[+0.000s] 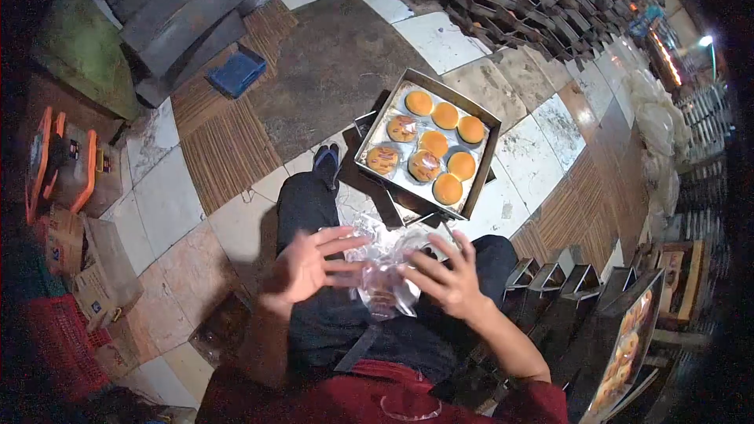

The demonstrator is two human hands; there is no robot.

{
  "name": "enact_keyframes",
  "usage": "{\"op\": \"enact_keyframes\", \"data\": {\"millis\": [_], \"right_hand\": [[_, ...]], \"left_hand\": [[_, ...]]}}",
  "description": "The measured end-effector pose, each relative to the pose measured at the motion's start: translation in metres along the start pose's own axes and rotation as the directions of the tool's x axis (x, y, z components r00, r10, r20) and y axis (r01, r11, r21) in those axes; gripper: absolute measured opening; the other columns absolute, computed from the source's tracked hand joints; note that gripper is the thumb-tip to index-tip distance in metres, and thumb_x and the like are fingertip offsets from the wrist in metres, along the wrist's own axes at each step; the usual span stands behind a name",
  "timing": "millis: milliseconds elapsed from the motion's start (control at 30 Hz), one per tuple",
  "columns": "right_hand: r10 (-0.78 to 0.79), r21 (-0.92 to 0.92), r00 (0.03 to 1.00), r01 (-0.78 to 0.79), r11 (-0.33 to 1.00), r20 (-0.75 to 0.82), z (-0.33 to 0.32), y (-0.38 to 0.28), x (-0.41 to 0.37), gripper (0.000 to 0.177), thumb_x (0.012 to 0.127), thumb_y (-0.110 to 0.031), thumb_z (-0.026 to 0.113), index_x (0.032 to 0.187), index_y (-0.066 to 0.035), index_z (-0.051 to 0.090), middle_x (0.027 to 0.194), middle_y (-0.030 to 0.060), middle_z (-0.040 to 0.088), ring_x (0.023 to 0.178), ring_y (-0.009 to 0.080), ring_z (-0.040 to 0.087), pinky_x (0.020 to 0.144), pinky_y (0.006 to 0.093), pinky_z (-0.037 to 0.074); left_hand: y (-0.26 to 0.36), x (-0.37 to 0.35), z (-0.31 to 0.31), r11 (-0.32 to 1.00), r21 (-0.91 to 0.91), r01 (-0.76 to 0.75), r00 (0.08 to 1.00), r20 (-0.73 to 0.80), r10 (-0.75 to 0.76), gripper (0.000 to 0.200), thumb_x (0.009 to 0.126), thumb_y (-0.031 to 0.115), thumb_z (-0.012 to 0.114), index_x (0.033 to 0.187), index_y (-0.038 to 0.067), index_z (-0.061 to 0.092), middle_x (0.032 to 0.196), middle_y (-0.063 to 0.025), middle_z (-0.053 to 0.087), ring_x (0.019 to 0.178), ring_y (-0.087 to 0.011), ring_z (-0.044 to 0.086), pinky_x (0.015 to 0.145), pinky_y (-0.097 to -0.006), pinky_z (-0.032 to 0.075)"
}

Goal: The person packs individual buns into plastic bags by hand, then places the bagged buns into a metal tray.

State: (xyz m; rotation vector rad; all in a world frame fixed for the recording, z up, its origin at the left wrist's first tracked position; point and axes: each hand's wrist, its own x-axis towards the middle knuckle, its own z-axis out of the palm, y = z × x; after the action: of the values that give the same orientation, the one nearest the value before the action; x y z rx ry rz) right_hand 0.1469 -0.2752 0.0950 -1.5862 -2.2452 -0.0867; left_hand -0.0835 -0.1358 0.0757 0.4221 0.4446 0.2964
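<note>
Tiled floor [165, 204] around a seated person: a clear plastic bag [383, 275] rests on the lap between the left hand [308, 265] and right hand [449, 276], both with fingers spread and touching its sides, just short of a tray [486, 165] of buns [445, 115].

place: bakery workroom | signs: baking tray [375, 137] of buns [445, 116] | stacked empty trays [550, 0]

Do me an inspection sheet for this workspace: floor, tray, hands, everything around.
surface: pale tiled floor with brown woven mat.
job's things: crumpled clear plastic bag on lap; rectangular metal tray of round golden buns, some wrapped.
clutter: blue flat object, cardboard boxes, red plastic crate.
grips: left hand open, fingertips at bag; right hand on bag, grip unclear.
cables: nothing seen.
surroundings: stacked dark trays; second bun tray at right.
</note>
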Motion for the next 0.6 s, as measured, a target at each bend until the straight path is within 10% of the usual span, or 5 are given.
{"op": "enact_keyframes", "data": {"millis": [133, 233, 267, 500, 600], "right_hand": [[0.220, 0.112, 0.973, -0.211, 0.971, -0.076, 0.011, 0.032, 0.010, 0.035, 0.075, -0.022, 0.059, 0.110, -0.016, 0.060, 0.125, 0.0079, 0.048, 0.113, 0.0254, 0.045, 0.097, 0.0471, 0.030], [0.587, 0.819, 0.623, -0.160, -0.551, 0.516, 0.019, 0.055, 0.014, 0.043, 0.090, -0.026, 0.047, 0.124, -0.001, 0.042, 0.126, 0.0139, 0.043, 0.114, 0.0221, 0.043, 0.095, 0.0364, 0.035], [0.594, 0.762, 0.572, -0.088, -0.642, 0.566, 0.021, 0.060, 0.023, 0.044, 0.093, -0.027, 0.042, 0.129, -0.003, 0.036, 0.122, 0.0126, 0.047, 0.110, 0.0203, 0.046, 0.089, 0.0301, 0.039], [0.791, 0.677, 0.578, -0.666, 0.313, 0.202, 0.068, 0.162, 0.044, 0.039, 0.092, -0.031, 0.042, 0.071, -0.002, 0.057, 0.066, 0.0062, 0.056, 0.065, 0.0178, 0.054, 0.064, 0.0294, 0.042], [0.966, 0.932, -0.076, -0.252, -0.260, 0.248, 0.113, 0.261, 0.024, 0.037, 0.091, -0.032, 0.043, 0.065, -0.005, 0.049, 0.059, 0.0058, 0.050, 0.055, 0.0147, 0.048, 0.056, 0.0272, 0.039]], "left_hand": [[-0.013, 0.029, -0.006, 0.910, 0.414, -0.013, 0.975, -0.197, 0.104, 0.030, 0.088, 0.017, 0.053, 0.109, -0.005, 0.053, 0.100, -0.0126, 0.060, 0.086, -0.0183, 0.061, 0.073, -0.0279, 0.050], [-0.003, 0.060, -0.011, 0.813, 0.575, -0.095, 0.916, -0.269, 0.298, 0.018, 0.088, 0.009, 0.053, 0.098, -0.005, 0.060, 0.086, -0.0082, 0.064, 0.077, -0.0119, 0.061, 0.069, -0.0237, 0.049], [-0.001, 0.071, -0.010, 0.731, 0.675, -0.102, 0.885, -0.274, 0.376, 0.018, 0.087, 0.010, 0.054, 0.094, -0.005, 0.061, 0.083, -0.0077, 0.065, 0.075, -0.0106, 0.060, 0.068, -0.0226, 0.048], [0.013, 0.130, -0.023, 0.445, 0.894, 0.049, 0.761, -0.322, 0.564, 0.011, 0.084, 0.008, 0.058, 0.081, -0.002, 0.062, 0.066, -0.0056, 0.063, 0.060, -0.0064, 0.058, 0.056, -0.0227, 0.046], [0.016, 0.149, -0.027, 0.459, 0.888, 0.009, 0.669, -0.346, 0.658, 0.021, 0.088, 0.015, 0.052, 0.078, -0.002, 0.061, 0.064, -0.0057, 0.061, 0.056, -0.0089, 0.057, 0.054, -0.0247, 0.046]]}}
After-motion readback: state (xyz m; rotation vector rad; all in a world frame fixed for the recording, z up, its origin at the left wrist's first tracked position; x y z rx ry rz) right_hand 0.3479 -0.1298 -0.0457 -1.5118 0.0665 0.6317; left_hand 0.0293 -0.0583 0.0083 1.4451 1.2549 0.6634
